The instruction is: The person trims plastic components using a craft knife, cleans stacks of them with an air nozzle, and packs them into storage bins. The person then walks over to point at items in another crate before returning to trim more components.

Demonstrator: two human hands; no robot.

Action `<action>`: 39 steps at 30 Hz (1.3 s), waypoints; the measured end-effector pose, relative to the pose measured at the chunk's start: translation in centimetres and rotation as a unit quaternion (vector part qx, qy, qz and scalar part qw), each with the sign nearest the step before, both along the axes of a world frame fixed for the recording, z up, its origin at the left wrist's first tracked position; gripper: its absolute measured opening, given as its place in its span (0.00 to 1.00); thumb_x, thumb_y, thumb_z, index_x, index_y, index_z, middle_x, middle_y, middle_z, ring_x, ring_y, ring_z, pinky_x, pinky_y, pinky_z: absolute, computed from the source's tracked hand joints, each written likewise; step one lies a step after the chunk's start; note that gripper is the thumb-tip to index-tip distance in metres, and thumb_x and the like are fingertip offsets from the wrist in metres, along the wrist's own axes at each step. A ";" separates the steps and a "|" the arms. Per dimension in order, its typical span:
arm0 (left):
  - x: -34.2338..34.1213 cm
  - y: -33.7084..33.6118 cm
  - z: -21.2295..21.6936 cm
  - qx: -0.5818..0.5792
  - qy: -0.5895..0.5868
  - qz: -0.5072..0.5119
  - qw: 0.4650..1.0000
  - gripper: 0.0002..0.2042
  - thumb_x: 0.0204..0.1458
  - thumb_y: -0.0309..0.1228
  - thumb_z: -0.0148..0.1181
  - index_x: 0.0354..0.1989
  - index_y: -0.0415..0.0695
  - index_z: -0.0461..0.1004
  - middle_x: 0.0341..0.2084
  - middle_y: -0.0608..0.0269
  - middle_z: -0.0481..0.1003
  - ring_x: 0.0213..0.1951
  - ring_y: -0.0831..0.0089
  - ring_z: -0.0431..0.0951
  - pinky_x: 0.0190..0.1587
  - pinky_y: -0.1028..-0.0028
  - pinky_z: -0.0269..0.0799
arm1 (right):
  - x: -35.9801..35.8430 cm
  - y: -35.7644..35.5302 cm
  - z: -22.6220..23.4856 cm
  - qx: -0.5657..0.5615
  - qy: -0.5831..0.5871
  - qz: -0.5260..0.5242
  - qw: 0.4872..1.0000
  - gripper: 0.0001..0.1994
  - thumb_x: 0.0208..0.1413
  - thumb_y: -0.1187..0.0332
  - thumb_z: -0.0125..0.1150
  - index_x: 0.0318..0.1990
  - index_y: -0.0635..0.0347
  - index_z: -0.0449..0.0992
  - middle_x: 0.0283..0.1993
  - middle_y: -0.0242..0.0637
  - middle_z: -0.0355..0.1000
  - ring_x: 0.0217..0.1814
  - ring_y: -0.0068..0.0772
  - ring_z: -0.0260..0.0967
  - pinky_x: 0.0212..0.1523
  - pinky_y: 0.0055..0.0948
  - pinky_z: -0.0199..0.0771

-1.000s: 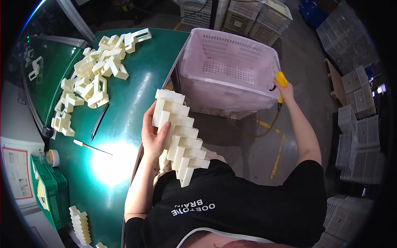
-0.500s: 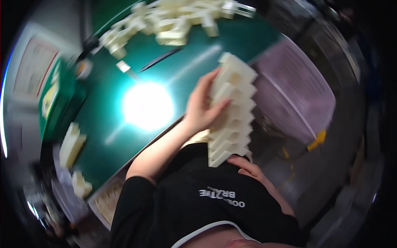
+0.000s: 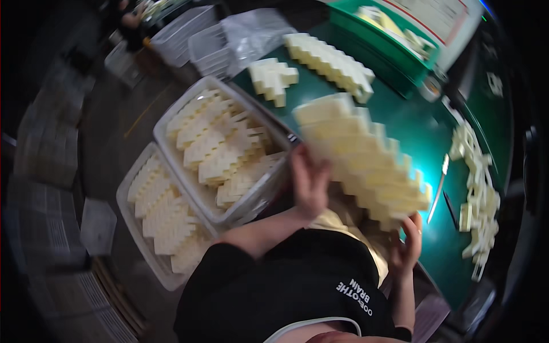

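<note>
A long stack of cream-coloured plastic parts (image 3: 363,163), nested with stepped edges, is held above my lap in front of the green table. My left hand (image 3: 311,182) grips its near left side, thumb apart from the fingers, some of which are hidden behind the stack. At the lower right end, my right hand (image 3: 407,246) supports it with curled fingers. The stack slants down toward the right and is slightly blurred. Beyond it on the table lie another long stack (image 3: 330,64) and a shorter stack (image 3: 273,79) of similar parts.
Left of me, two translucent bins (image 3: 220,211) (image 3: 127,197) hold rows of similar stacks. A green bin (image 3: 377,43) stands at the table's back. Loose cream parts (image 3: 477,200), a dark pen-like tool (image 3: 450,210) and a thin knife-like tool (image 3: 439,188) lie right. Another person (image 3: 132,26) is far left.
My view has swung left, bringing the filled bins into sight. The stack has tipped from near upright to a slant; my right hand has come up from my lap to its lower end.
</note>
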State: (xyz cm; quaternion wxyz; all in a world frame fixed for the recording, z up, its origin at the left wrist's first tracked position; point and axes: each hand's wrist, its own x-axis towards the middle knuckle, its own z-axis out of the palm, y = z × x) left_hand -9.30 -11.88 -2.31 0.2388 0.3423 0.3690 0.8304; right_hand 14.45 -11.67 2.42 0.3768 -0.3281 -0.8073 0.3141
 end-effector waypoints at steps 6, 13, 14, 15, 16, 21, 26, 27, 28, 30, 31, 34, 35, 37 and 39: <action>-11.8 -11.5 -6.6 -0.158 -0.240 0.233 0.929 0.20 0.57 0.25 0.53 0.57 0.42 0.57 0.52 0.60 0.66 0.54 0.71 0.66 0.56 0.68 0.62 | -20.3 6.2 0.0 0.002 -0.196 0.226 0.954 0.16 0.53 0.75 0.55 0.50 0.62 0.65 0.42 0.52 0.72 0.44 0.55 0.70 0.43 0.44 0.71; -13.7 -17.7 -10.7 -0.207 -0.389 0.212 0.872 0.14 0.55 0.24 0.52 0.51 0.42 0.64 0.46 0.61 0.70 0.50 0.72 0.70 0.57 0.69 0.63 | -34.1 8.8 -7.7 -0.037 -0.332 0.352 0.875 0.14 0.54 0.71 0.48 0.49 0.60 0.64 0.37 0.49 0.74 0.44 0.54 0.71 0.45 0.46 0.70; -13.9 -17.8 -10.7 -0.206 -0.392 0.218 0.869 0.14 0.55 0.24 0.52 0.51 0.42 0.64 0.46 0.61 0.70 0.50 0.72 0.70 0.57 0.69 0.63 | -34.8 8.9 -8.1 -0.034 -0.356 0.344 0.868 0.15 0.53 0.71 0.48 0.49 0.59 0.64 0.38 0.49 0.74 0.43 0.53 0.72 0.44 0.46 0.70; -14.2 -17.4 -10.9 -0.213 -0.402 0.207 0.866 0.13 0.55 0.24 0.52 0.49 0.42 0.65 0.44 0.62 0.70 0.49 0.71 0.71 0.56 0.69 0.63 | -35.2 9.0 -8.6 -0.031 -0.380 0.334 0.862 0.15 0.53 0.71 0.47 0.49 0.58 0.65 0.38 0.49 0.75 0.43 0.52 0.73 0.44 0.46 0.71; -14.3 -17.2 -11.0 -0.221 -0.412 0.196 0.862 0.12 0.55 0.24 0.52 0.48 0.42 0.66 0.42 0.62 0.71 0.48 0.71 0.72 0.55 0.70 0.64 | -35.4 9.0 -9.1 -0.032 -0.382 0.339 0.859 0.15 0.53 0.71 0.47 0.49 0.58 0.65 0.38 0.49 0.75 0.43 0.52 0.73 0.44 0.46 0.71; -15.0 -17.4 -12.7 -0.218 -0.461 0.182 0.841 0.13 0.53 0.25 0.54 0.47 0.40 0.67 0.43 0.59 0.71 0.50 0.66 0.71 0.56 0.66 0.65 | -36.1 10.0 -12.3 -0.104 -0.360 0.360 0.854 0.15 0.49 0.70 0.49 0.46 0.55 0.71 0.39 0.51 0.74 0.44 0.53 0.72 0.47 0.42 0.71; -17.1 -15.2 -13.8 -0.219 -0.564 0.174 0.777 0.20 0.52 0.29 0.56 0.52 0.33 0.63 0.48 0.51 0.68 0.56 0.58 0.67 0.62 0.60 0.61 | -36.5 10.7 -16.8 -0.103 -0.384 0.364 0.842 0.17 0.49 0.61 0.57 0.47 0.55 0.73 0.43 0.50 0.75 0.50 0.50 0.72 0.51 0.42 0.70; -17.7 -15.3 -13.9 -0.211 -0.581 0.162 0.769 0.21 0.53 0.30 0.55 0.53 0.31 0.63 0.49 0.50 0.67 0.56 0.58 0.66 0.63 0.60 0.60 | -36.4 10.3 -16.9 -0.081 -0.405 0.350 0.841 0.18 0.48 0.60 0.57 0.47 0.55 0.73 0.44 0.48 0.75 0.50 0.49 0.72 0.52 0.42 0.70; -17.9 -16.1 -13.9 -0.208 -0.584 0.178 0.764 0.21 0.53 0.30 0.55 0.53 0.31 0.63 0.49 0.50 0.67 0.56 0.58 0.66 0.63 0.60 0.60 | -36.1 9.8 -17.1 -0.058 -0.424 0.335 0.839 0.19 0.48 0.59 0.58 0.47 0.55 0.73 0.45 0.47 0.75 0.51 0.48 0.71 0.52 0.43 0.69; -18.3 -16.9 -13.6 -0.159 -0.622 0.093 0.761 0.20 0.51 0.30 0.57 0.50 0.33 0.65 0.48 0.50 0.68 0.55 0.59 0.68 0.62 0.63 0.61 | -35.6 9.1 -16.9 -0.039 -0.429 0.327 0.841 0.19 0.48 0.58 0.59 0.47 0.56 0.74 0.46 0.45 0.74 0.52 0.46 0.71 0.53 0.43 0.69; -18.3 -17.6 -13.3 -0.151 -0.621 0.071 0.766 0.21 0.52 0.30 0.56 0.52 0.32 0.64 0.48 0.48 0.68 0.55 0.59 0.67 0.63 0.62 0.61 | -35.6 8.8 -16.9 -0.022 -0.435 0.304 0.847 0.19 0.48 0.57 0.59 0.47 0.56 0.74 0.47 0.44 0.74 0.52 0.45 0.71 0.53 0.43 0.69; -18.0 -18.1 -12.0 -0.156 -0.609 0.075 0.774 0.23 0.55 0.31 0.52 0.54 0.28 0.61 0.51 0.45 0.65 0.57 0.55 0.66 0.66 0.63 0.57 | -35.6 8.3 -16.4 -0.018 -0.423 0.299 0.855 0.18 0.48 0.57 0.60 0.44 0.57 0.75 0.47 0.42 0.74 0.51 0.45 0.71 0.52 0.43 0.70; -18.2 -18.4 -12.2 -0.157 -0.608 0.069 0.775 0.23 0.55 0.31 0.52 0.54 0.28 0.61 0.51 0.45 0.65 0.57 0.55 0.66 0.66 0.63 0.57 | -35.8 8.1 -16.2 -0.018 -0.425 0.306 0.852 0.16 0.49 0.58 0.60 0.42 0.56 0.77 0.47 0.42 0.74 0.51 0.44 0.71 0.51 0.42 0.70; -18.5 -19.2 -13.0 -0.170 -0.633 0.076 0.751 0.24 0.55 0.31 0.53 0.56 0.27 0.59 0.52 0.44 0.65 0.58 0.54 0.64 0.67 0.62 0.56 | -35.8 8.2 -16.8 -0.024 -0.412 0.307 0.858 0.16 0.49 0.58 0.60 0.42 0.58 0.76 0.46 0.44 0.74 0.51 0.45 0.71 0.51 0.41 0.70; -18.7 -19.2 -13.3 -0.187 -0.622 0.069 0.757 0.24 0.55 0.31 0.53 0.56 0.27 0.58 0.53 0.43 0.63 0.60 0.53 0.63 0.67 0.62 0.57 | -35.6 8.2 -16.7 -0.037 -0.407 0.307 0.859 0.15 0.49 0.59 0.59 0.43 0.54 0.78 0.46 0.42 0.74 0.51 0.43 0.71 0.51 0.42 0.70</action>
